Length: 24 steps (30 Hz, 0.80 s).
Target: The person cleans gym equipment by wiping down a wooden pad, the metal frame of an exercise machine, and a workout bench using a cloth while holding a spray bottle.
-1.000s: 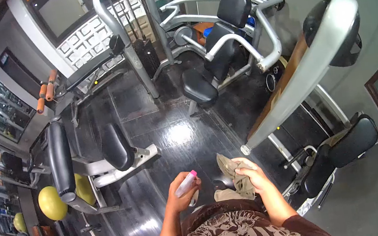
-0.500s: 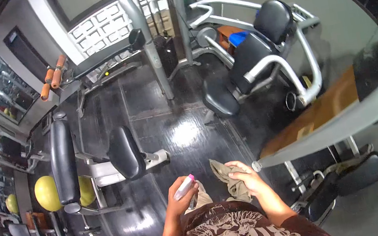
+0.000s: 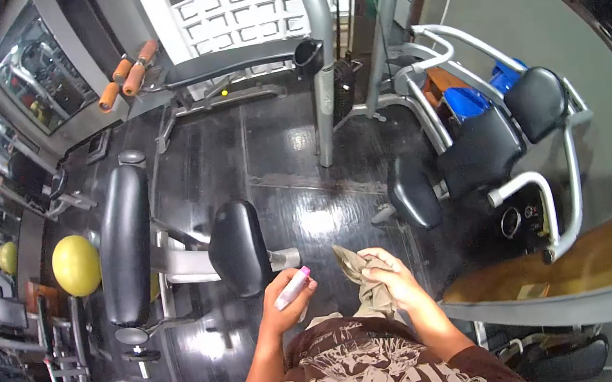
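My left hand (image 3: pixel 285 305) is closed around a small clear bottle (image 3: pixel 290 291) with a pink top, held in front of my body. The bottle tilts up to the right, and its lower part is hidden by my fingers. In my right hand (image 3: pixel 392 277) a bunched greyish-beige cloth (image 3: pixel 366 283) is gripped, one corner pointing up and left. Both hands are at waist height, a short way apart, over the dark floor. Nearest to my left hand is the black padded seat (image 3: pixel 239 250) of an adjustable bench.
The bench's long black backrest (image 3: pixel 127 245) stands at left, beside a yellow exercise ball (image 3: pixel 77 265). A machine with black pads (image 3: pixel 480 151) stands at right, near a wood-panelled machine part (image 3: pixel 548 277). A grey upright post (image 3: pixel 327 101) and a flat bench (image 3: pixel 239 60) are ahead.
My view has turned left, so the bench and machines appear further right. Both hands keep hold of the bottle and cloth.
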Each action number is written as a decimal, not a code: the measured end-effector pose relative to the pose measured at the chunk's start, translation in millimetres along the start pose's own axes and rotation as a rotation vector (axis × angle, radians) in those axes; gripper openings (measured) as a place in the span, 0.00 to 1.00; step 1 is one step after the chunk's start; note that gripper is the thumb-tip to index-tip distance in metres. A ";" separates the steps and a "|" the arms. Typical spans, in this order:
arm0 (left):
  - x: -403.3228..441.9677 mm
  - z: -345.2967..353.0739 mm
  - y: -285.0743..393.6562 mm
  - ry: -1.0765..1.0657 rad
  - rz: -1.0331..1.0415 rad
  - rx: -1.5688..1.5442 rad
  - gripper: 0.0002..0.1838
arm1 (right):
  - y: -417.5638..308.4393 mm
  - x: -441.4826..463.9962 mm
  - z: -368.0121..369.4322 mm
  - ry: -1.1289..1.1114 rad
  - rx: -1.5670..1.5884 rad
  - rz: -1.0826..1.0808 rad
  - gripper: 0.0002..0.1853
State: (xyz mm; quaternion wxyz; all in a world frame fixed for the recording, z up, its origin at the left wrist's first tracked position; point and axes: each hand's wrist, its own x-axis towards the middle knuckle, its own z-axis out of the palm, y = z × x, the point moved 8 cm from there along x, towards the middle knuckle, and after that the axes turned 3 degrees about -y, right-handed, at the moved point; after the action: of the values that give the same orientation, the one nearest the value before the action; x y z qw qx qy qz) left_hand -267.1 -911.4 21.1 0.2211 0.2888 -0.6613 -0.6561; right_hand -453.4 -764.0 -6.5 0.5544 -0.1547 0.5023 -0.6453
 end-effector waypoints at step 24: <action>252.6 -31.9 40.4 0.298 0.052 -0.023 0.09 | -133.8 295.6 -58.7 -0.157 -0.106 0.115 0.19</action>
State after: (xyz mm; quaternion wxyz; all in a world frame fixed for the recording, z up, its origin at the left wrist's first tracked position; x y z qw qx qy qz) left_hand -435.2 -1105.8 40.8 0.3368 0.3630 -0.6210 -0.6075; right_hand -672.5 -1009.4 -28.8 0.6192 -0.2045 0.4987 -0.5710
